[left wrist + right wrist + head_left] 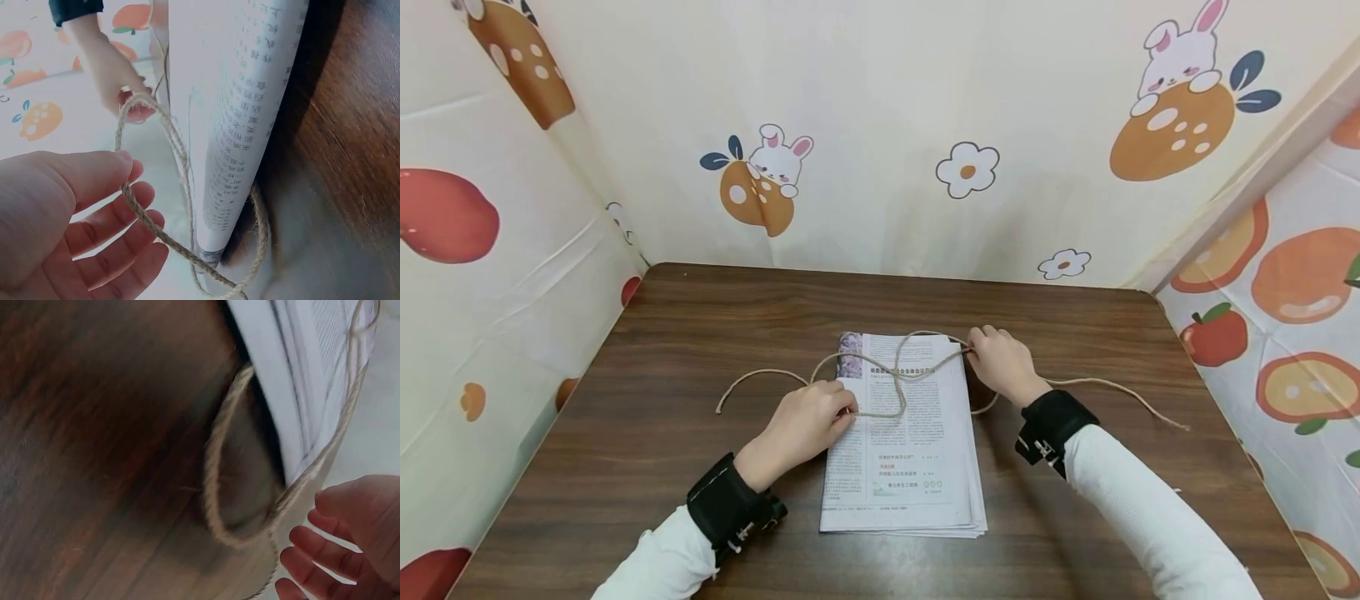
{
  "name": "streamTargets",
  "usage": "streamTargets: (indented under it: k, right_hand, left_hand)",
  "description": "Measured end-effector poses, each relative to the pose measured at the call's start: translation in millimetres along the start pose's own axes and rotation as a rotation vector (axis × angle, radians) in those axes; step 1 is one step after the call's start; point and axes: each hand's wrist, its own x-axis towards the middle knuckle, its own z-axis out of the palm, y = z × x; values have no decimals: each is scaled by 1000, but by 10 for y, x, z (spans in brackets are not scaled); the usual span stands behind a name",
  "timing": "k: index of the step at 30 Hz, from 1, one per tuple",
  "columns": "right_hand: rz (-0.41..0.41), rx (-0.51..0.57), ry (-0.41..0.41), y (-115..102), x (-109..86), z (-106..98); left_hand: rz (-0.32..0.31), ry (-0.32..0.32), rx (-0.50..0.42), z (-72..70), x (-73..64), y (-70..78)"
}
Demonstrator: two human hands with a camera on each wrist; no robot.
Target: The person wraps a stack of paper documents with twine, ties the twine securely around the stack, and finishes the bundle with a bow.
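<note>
Papers (958,467) are stacked near mid-bench (625,475), print side up. Rope (898,387) lies across their upper half in overlapping loops and also runs under the stack; I see it come out from beneath on the left and right wrist views. One free end is on the bench to my left, the other well out to my right.

Left hand (808,417), over the papers' left edge: thumb and index pinch one strand, other three fingers loosely bent with gaps between. Right hand (1002,360), off the papers' upper right edge: fingers bent, tips right at the rope. Can't tell whether it has a grip; on its wrist view a strand passes just beside the thumb tip. Black straps (727,500) on both wrists. Printed cloth (865,167) behind.
</note>
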Motion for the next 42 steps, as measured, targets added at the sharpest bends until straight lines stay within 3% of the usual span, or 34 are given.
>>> streamTargets:
  k: [7,16,20,30,38,42]
  right_hand:
    - [134,9,-126,98,10,58]
    - [177,9,-219,131,6,92]
    - [182,27,-199,153,9,129]
    - [117,87,-29,162,2,146]
    - [34,84,7,114,-116,138]
    - [20,70,-6,100,-150,149]
  left_hand:
    - [-24,16,-2,-25,-34,43]
    - [-44,1,-37,12,-95,154]
    - [-41,-4,-47,29,-118,198]
    - [-28,10,-45,-19,-190,246]
    - [-13,52,-38,-167,-333,245]
    - [-34,50,-44,-251,-408,236]
